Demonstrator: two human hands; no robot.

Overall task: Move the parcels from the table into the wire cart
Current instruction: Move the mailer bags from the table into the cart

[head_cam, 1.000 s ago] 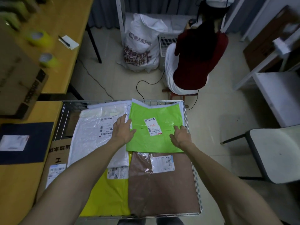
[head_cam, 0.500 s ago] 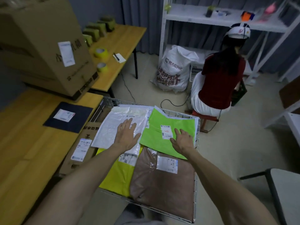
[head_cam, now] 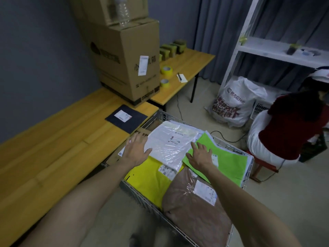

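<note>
While your left hand [head_cam: 136, 150] splays at the left edge of the wire cart [head_cam: 140, 198], navy parcel [head_cam: 133, 123] beyond, on the table [head_cam: 62, 139] edge, right hand [head_cam: 200, 155] splayed, seemingly on green parcel [head_cam: 229, 163].

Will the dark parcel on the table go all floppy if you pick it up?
Probably a bit. The dark parcel lies very flat and thin on the table, so it may bend if lifted by one edge. It looks light. Its matte surface should not slip much.
</note>
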